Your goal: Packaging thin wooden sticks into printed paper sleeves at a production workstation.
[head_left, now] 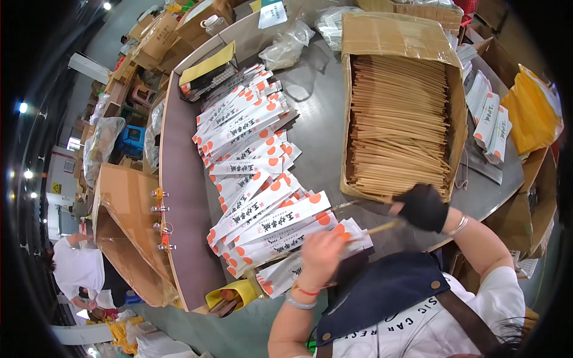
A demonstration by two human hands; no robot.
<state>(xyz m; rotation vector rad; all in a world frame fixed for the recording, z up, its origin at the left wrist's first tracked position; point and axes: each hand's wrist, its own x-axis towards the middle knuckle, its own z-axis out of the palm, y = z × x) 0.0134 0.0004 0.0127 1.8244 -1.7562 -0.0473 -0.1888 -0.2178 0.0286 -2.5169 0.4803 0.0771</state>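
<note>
My left hand (322, 255), bare with a red cord and a bangle at the wrist, is closed on a white paper chopstick sleeve (357, 230) near the table's front edge. My right hand (422, 209), in a black fingerless glove, pinches wooden chopsticks (385, 227). They point left, their far end at the sleeve; whether it is inside I cannot tell. Left of my hands lies a long overlapping pile of white sleeves (250, 167) with orange-red dots and dark lettering. Just beyond my right hand stands an open carton (403, 36) packed with loose wooden chopsticks (400, 119).
A raised board (185, 179) edges the table's left side. A yellow-lined holder (242, 295) hangs at the near left corner. More sleeves (492, 122) lie right of the carton, beside a yellow bag (531, 110). Clear plastic bags (287, 46) lie at the back. Another person (77, 265) stands far left.
</note>
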